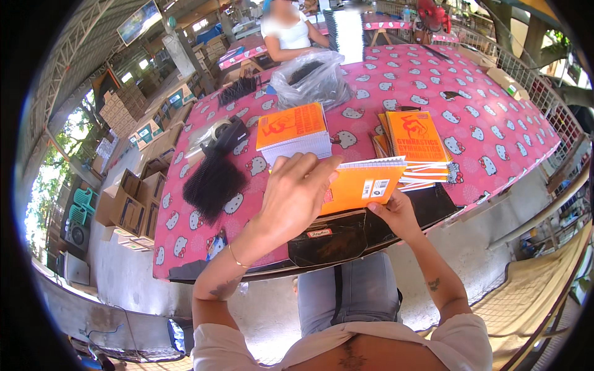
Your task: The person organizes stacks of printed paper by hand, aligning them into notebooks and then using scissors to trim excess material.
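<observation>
Nearest, the right hand (396,212) grips the lower corner of an orange notebook (356,193), thumb on its smooth cover beside a white barcode label (375,188); the left hand (296,188) bends over its upper left edge, its exact grip unclear. The notebook is tilted above a glossy black board (337,241) bearing a small lettered label (319,233). Beyond, on the pink, cat-printed tabletop (516,120), lie a bristly black bundle (213,185), a squared notebook stack (294,120) and a looser, fanned one (417,133), both with lettered orange covers. Farther stands a crumpled clear plastic bag (309,80); farthest, a co-worker (291,31).
</observation>
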The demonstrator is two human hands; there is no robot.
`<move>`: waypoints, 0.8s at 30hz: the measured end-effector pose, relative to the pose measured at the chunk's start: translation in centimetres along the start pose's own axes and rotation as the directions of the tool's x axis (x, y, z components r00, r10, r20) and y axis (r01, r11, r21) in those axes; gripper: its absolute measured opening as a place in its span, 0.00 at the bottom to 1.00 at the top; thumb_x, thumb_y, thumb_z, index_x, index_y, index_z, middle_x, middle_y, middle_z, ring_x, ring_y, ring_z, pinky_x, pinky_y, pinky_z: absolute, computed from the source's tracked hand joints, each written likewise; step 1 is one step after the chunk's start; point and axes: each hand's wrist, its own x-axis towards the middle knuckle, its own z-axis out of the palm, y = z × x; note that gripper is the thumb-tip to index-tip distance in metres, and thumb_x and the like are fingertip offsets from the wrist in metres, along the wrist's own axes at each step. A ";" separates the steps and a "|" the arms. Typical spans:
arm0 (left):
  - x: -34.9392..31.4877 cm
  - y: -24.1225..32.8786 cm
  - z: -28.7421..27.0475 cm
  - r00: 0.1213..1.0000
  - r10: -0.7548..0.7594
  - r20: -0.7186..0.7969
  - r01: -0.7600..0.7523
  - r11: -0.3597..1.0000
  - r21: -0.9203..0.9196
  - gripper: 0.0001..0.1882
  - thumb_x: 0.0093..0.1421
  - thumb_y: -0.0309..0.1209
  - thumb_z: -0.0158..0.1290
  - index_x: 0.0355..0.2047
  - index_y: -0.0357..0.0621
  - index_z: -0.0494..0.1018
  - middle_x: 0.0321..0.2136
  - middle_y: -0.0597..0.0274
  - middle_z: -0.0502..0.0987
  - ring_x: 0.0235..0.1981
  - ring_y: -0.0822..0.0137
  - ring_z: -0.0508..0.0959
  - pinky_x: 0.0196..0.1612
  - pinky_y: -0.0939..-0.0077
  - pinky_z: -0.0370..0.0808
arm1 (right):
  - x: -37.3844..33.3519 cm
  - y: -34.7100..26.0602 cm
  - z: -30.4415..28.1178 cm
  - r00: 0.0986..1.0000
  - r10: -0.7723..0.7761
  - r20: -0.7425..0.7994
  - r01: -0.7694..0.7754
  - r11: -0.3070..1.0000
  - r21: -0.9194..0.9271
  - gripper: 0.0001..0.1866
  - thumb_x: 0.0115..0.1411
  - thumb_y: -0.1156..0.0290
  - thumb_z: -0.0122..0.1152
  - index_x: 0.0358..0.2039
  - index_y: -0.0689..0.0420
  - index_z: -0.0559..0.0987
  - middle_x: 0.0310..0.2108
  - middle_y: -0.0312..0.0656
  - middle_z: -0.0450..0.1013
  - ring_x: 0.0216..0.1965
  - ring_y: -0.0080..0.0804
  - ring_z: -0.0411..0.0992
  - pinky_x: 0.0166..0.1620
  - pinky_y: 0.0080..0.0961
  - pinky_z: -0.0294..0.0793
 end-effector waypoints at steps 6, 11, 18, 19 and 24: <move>-0.7 1.4 -1.0 0.998 -0.007 0.060 0.004 0.999 0.046 0.16 0.57 0.24 0.58 0.47 0.43 0.78 0.25 0.60 0.71 0.31 0.58 0.74 0.37 0.63 0.64 | -0.2 0.2 0.0 0.994 0.030 0.107 -0.017 0.993 -0.116 0.21 0.63 0.69 0.68 0.54 0.59 0.76 0.50 0.38 0.74 0.51 0.25 0.73 0.52 0.25 0.74; -7.8 -0.9 2.5 0.988 -0.133 0.082 0.108 0.962 0.252 0.20 0.60 0.32 0.59 0.53 0.45 0.77 0.35 0.59 0.76 0.40 0.58 0.75 0.45 0.59 0.67 | 0.0 -2.0 2.8 0.980 0.002 0.199 0.019 0.994 -0.107 0.39 0.63 0.66 0.69 0.69 0.60 0.59 0.56 0.44 0.70 0.59 0.31 0.68 0.64 0.32 0.63; -18.7 -1.4 7.6 0.820 -0.546 -0.173 0.526 0.837 -0.147 0.26 0.72 0.42 0.44 0.63 0.37 0.67 0.65 0.37 0.64 0.69 0.44 0.61 0.69 0.56 0.57 | -0.7 0.0 5.8 0.997 -0.016 0.070 0.014 0.999 0.032 0.45 0.58 0.63 0.73 0.71 0.57 0.58 0.55 0.43 0.70 0.57 0.29 0.68 0.62 0.29 0.63; -20.1 -1.7 8.7 0.752 -0.648 -0.121 0.562 0.726 -0.396 0.26 0.73 0.42 0.41 0.63 0.37 0.66 0.64 0.35 0.64 0.68 0.42 0.61 0.68 0.56 0.57 | -0.4 0.8 5.5 0.997 -0.050 0.053 0.059 0.982 -0.178 0.42 0.57 0.63 0.74 0.67 0.58 0.63 0.54 0.42 0.71 0.54 0.29 0.69 0.61 0.28 0.65; -19.9 -18.2 6.7 0.450 -0.893 -0.021 0.876 0.437 0.205 0.22 0.69 0.44 0.49 0.43 0.35 0.78 0.44 0.40 0.76 0.49 0.49 0.75 0.51 0.52 0.71 | 0.4 0.9 2.9 0.997 -0.068 -0.048 0.058 0.980 -0.189 0.36 0.56 0.61 0.75 0.61 0.60 0.70 0.48 0.39 0.72 0.50 0.29 0.71 0.57 0.27 0.67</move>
